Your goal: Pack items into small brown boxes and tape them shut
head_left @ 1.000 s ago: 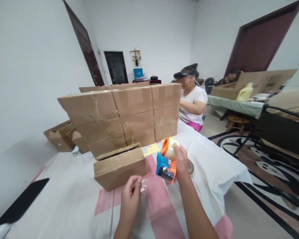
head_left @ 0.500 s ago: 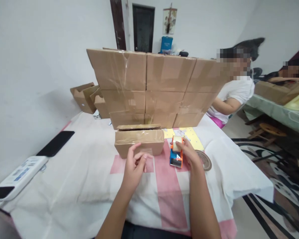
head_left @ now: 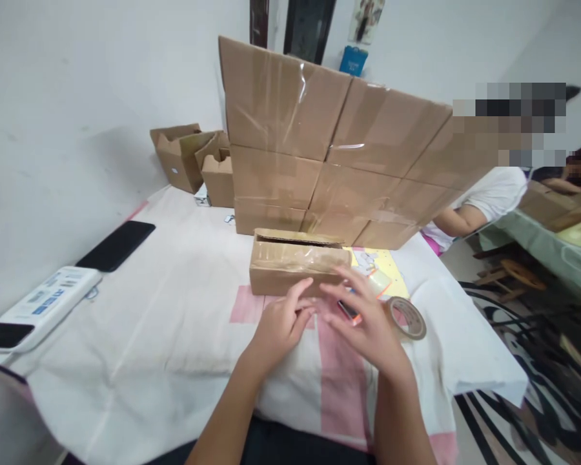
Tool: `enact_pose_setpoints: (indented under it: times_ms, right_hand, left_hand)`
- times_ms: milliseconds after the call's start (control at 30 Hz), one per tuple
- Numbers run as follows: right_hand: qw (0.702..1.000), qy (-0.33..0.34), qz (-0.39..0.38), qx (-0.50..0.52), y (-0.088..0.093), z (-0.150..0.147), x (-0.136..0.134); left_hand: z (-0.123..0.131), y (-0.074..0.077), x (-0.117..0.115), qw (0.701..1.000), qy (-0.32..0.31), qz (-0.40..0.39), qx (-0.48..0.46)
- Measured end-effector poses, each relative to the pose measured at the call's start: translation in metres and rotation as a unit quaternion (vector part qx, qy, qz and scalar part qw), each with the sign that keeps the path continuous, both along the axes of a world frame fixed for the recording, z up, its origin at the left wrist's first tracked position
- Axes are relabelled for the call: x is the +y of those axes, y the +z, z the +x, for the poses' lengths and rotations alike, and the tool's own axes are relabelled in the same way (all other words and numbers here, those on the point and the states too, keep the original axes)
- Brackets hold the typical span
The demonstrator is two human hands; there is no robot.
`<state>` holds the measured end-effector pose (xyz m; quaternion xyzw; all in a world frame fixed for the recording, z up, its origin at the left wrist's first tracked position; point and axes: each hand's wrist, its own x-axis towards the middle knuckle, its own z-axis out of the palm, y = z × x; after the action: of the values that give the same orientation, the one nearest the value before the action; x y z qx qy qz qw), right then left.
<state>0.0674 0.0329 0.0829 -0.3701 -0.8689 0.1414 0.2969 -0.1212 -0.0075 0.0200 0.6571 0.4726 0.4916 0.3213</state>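
My left hand [head_left: 281, 323] hovers before the near side of a small cardboard box [head_left: 297, 281], its fingers partly stretched and loosely curved, holding nothing. Beside it, my right hand [head_left: 365, 316] is open, fingers spread and slightly blurred. Behind the right hand's fingers stands a tape dispenser [head_left: 380, 281] with an orange edge and a clear roll, mostly hidden. The box has tape across its top, and a gap shows along its rear edge. Just right of the right wrist lies a roll of brown tape [head_left: 419, 321].
A wall of taped cardboard boxes [head_left: 275, 139] rises behind the small box. More cartons [head_left: 177, 158] stand at the back left. A black phone [head_left: 119, 245] and a white power strip [head_left: 41, 307] lie at left. A person in a white sleeve [head_left: 501, 197] sits at right.
My right hand has let go of the tape dispenser and moved left, fingers spreading. My left hand has shifted little beside the box. The view has tilted and turned.
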Motion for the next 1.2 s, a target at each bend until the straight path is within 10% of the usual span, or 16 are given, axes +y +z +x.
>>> enact_pose_setpoints:
  times_ms: [300, 533, 733, 1200]
  right_hand:
    - [0.999, 0.034, 0.027, 0.007, 0.027, -0.039, -0.002]
    - [0.996, 0.055, 0.008, 0.067, 0.067, -0.071, 0.028]
    - [0.991, 0.126, -0.047, 0.024, 0.057, -0.112, 0.064]
    - [0.977, 0.170, -0.120, -0.049, 0.028, -0.151, 0.129]
  left_hand:
    - [-0.026, 0.009, -0.009, 0.998, -0.007, -0.055, -0.015]
    - [-0.090, 0.029, 0.035, 0.968, 0.228, 0.105, 0.006]
    - [-0.115, 0.005, 0.080, 0.989, 0.124, 0.061, 0.049]
    - [-0.125, -0.004, 0.070, 0.988, 0.088, 0.058, 0.116]
